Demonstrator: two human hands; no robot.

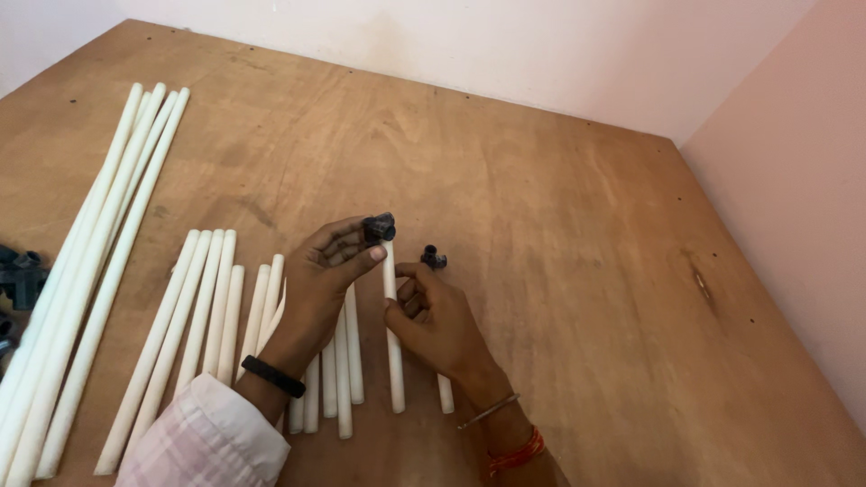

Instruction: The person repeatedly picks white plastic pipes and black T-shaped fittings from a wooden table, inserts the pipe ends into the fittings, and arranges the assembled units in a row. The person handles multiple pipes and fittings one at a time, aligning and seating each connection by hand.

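My left hand (323, 271) pinches a small black pipe connector (379, 227) at the far end of a short white tube (393, 361) that lies on the wooden board. My right hand (437, 316) grips that same tube around its middle. A second black connector (434, 259) sits at the tip of another short white tube (445, 393), mostly hidden under my right hand. My left wrist wears a black band, my right wrist a thin bangle and red threads.
Several short white tubes (212, 298) lie side by side left of my hands. Longer white tubes (108, 225) lie further left. Black connectors (20, 275) sit at the left edge. The wooden board (559, 216) meets pale walls at back and right.
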